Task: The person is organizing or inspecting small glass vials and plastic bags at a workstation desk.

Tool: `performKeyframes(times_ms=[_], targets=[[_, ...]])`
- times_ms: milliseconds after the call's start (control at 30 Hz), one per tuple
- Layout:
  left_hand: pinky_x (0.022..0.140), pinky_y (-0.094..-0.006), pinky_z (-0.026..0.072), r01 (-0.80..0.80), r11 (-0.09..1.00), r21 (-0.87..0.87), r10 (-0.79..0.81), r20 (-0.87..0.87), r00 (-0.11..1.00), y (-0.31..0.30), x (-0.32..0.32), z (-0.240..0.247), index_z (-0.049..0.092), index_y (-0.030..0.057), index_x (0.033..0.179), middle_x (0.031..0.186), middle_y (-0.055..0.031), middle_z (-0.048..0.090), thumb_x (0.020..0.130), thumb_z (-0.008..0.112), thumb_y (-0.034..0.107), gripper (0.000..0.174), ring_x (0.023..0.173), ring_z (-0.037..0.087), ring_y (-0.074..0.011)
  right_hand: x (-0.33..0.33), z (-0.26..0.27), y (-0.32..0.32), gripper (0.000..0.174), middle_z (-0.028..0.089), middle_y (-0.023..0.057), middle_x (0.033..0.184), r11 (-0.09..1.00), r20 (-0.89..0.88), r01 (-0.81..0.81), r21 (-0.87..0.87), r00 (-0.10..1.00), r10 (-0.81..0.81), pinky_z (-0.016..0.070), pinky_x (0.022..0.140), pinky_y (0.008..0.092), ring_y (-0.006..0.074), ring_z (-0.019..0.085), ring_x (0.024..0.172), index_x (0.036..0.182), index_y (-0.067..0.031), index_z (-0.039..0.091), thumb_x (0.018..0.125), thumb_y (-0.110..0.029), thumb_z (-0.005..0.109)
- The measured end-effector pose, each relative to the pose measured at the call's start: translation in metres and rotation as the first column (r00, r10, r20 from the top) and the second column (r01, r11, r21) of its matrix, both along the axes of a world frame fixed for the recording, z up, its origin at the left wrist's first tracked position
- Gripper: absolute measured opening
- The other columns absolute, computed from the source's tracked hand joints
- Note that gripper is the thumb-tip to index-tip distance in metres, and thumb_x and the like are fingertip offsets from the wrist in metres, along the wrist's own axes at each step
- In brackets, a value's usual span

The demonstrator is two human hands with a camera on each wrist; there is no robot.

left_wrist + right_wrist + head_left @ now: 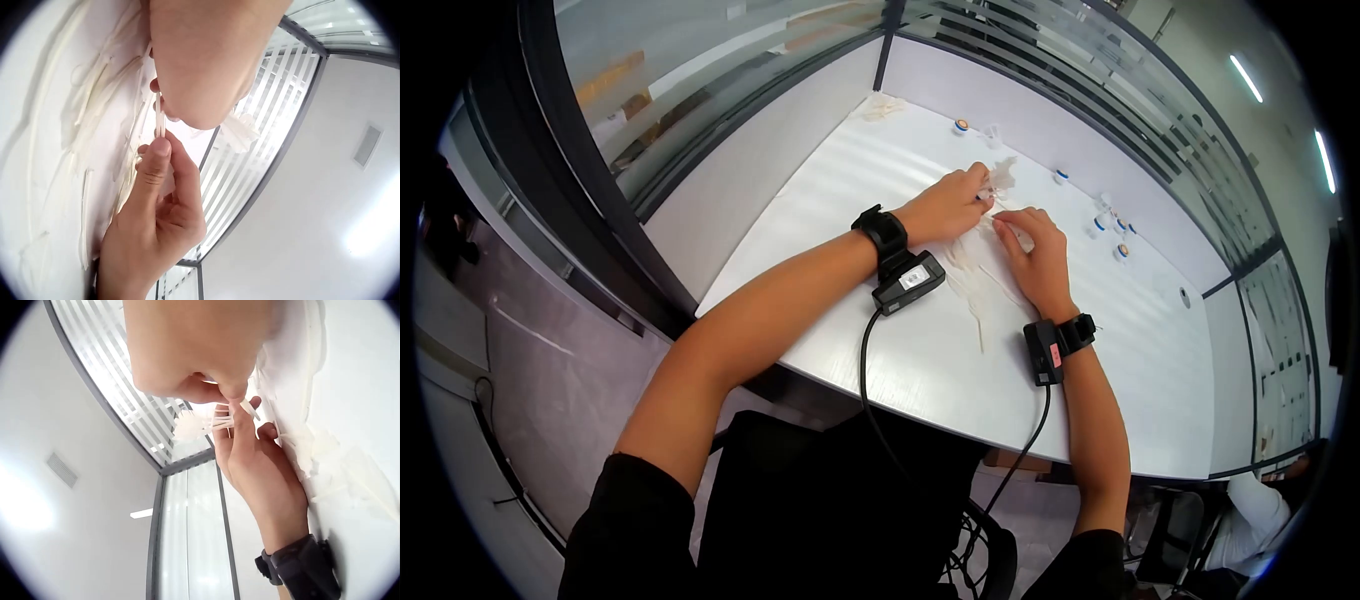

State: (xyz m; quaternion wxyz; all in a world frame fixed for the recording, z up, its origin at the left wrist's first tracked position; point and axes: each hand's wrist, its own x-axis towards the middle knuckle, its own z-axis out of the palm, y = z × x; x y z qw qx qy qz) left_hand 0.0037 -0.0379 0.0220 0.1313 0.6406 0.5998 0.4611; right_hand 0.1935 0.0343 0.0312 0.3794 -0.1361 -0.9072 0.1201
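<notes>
- In the head view the left hand [945, 205] and the right hand [1032, 255] are seen meeting at the far part of the white table [1140, 380], fingertips almost touching
- What is held cannot be made out there; only a white tuft [1003, 176] is seen at 1 o'clock of the left hand
- In the left wrist view a thin white strip [160, 119] is shown standing between the two hands: the right grip is closed on its lower end, pinched between thumb and forefinger
- The upper end of the strip is taken into the left grip, which is closed on it with curled fingertips
- In the right wrist view the tuft is shown off the table, fanned out at 9 o'clock of the pinching fingers
- Loose white strips [975, 290] are seen lying flat on the table at 6 o'clock of the hands, between the wrists
- Small round caps [1097, 226] are lined along the far table edge, at 2 o'clock of the right hand, well apart from it; these are shown in the head view only
</notes>
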Motion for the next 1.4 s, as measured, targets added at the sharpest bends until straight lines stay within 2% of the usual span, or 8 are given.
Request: performKeyframes(times_ms=[100, 500, 600, 700, 900, 1000, 1100, 1400], targets=[[0.088, -0.0479, 0.0464, 0.006, 0.998, -0.057, -0.002, 0.056, 0.998, -0.002, 0.0, 0.004, 0.047, -0.0028, 0.115, 0.108, -0.0302, 0.064, 0.102, 0.057, 0.023, 0.03, 0.104, 0.062, -0.0457, 0.0, 0.002, -0.003, 0.01, 0.07, 0.0114, 0.088, 0.999, -0.05, 0.044, -0.016, 0.998, -0.045, 0.0481, 0.075, 0.0404, 0.0287, 0.064, 0.081, 0.099, -0.0047, 0.073, 0.093, -0.012, 0.073], [0.095, -0.0487, 0.0437, 0.029, 0.998, 0.054, -0.03, 0.014, 0.999, -0.005, -0.001, 0.001, 0.05, 0.0005, 0.122, 0.115, -0.0284, 0.06, 0.099, 0.058, 0.016, 0.029, 0.112, 0.056, -0.0442, 0.001, 0.003, -0.009, 0.013, 0.069, 0.0105, 0.074, 0.989, -0.093, 0.063, -0.136, 0.993, -0.076, 0.0464, 0.059, 0.0354, 0.0238, 0.061, 0.063, 0.101, -0.0049, 0.07, 0.097, -0.018, 0.072], [0.096, -0.048, 0.0434, 0.07, 0.997, -0.03, -0.07, -0.013, 0.997, -0.006, -0.002, 0.003, 0.05, 0.0018, 0.125, 0.116, -0.0275, 0.06, 0.099, 0.059, 0.016, 0.031, 0.113, 0.056, -0.0436, 0.001, 0.001, -0.006, 0.013, 0.067, 0.0102, 0.07, 0.988, -0.074, 0.061, -0.142, 0.995, -0.072, 0.0443, 0.054, 0.033, 0.0212, 0.059, 0.056, 0.102, -0.0048, 0.069, 0.098, -0.017, 0.07], [0.09, -0.0491, 0.0457, 0.036, 0.996, 0.077, -0.037, 0.012, 0.999, -0.007, 0.002, 0.001, 0.054, -0.002, 0.119, 0.108, -0.0277, 0.064, 0.096, 0.055, 0.008, 0.025, 0.109, 0.057, -0.044, 0.002, 0.002, -0.007, 0.013, 0.065, 0.0048, 0.069, 0.99, -0.031, 0.071, -0.118, 0.997, -0.075, 0.0441, 0.056, 0.0255, 0.0092, 0.054, 0.059, 0.101, -0.0015, 0.068, 0.1, -0.014, 0.069], [0.095, -0.0475, 0.0436, 0.101, 0.992, -0.077, -0.099, 0.032, 0.995, -0.007, -0.002, 0.008, 0.052, 0.002, 0.123, 0.114, -0.026, 0.061, 0.098, 0.059, 0.014, 0.028, 0.112, 0.056, -0.0429, 0.002, 0.002, -0.007, 0.011, 0.065, 0.0049, 0.07, 0.996, -0.059, 0.015, -0.09, 0.998, -0.021, 0.044, 0.055, 0.0252, 0.0095, 0.054, 0.058, 0.1, -0.0007, 0.069, 0.099, -0.012, 0.07], [0.093, -0.0476, 0.0443, 0.065, 0.997, 0.032, -0.065, -0.009, 0.998, -0.006, -0.001, 0.0, 0.053, 0.002, 0.121, 0.112, -0.026, 0.062, 0.097, 0.058, 0.012, 0.026, 0.111, 0.057, -0.0426, 0.001, 0.002, -0.009, 0.011, 0.066, 0.0053, 0.071, 0.996, -0.074, 0.002, -0.086, 0.997, -0.009, 0.0445, 0.055, 0.0252, 0.0095, 0.055, 0.058, 0.1, -0.0003, 0.069, 0.098, -0.011, 0.07], [0.082, -0.0469, 0.0488, 0.075, 0.992, 0.099, -0.075, -0.01, 0.997, -0.003, 0.0, 0.001, 0.057, -0.0043, 0.115, 0.099, -0.0276, 0.067, 0.092, 0.055, 0.004, 0.024, 0.096, 0.063, -0.0438, 0.001, 0.003, -0.011, 0.01, 0.066, 0.0053, 0.07, 0.994, -0.109, -0.034, -0.103, 0.994, 0.022, 0.045, 0.056, 0.025, 0.0094, 0.055, 0.058, 0.1, -0.0001, 0.069, 0.097, -0.01, 0.07], [0.094, -0.0478, 0.0436, 0.099, 0.995, -0.031, -0.099, -0.006, 0.995, -0.009, -0.001, 0.007, 0.056, 0.0031, 0.12, 0.115, -0.0245, 0.063, 0.095, 0.058, 0.009, 0.026, 0.112, 0.056, -0.042, 0.002, 0.004, -0.012, 0.008, 0.064, 0.0064, 0.068, 0.994, -0.075, -0.012, -0.107, 0.997, 0.004, 0.0439, 0.056, 0.0254, 0.0099, 0.054, 0.058, 0.096, -0.0005, 0.071, 0.093, -0.008, 0.073]])
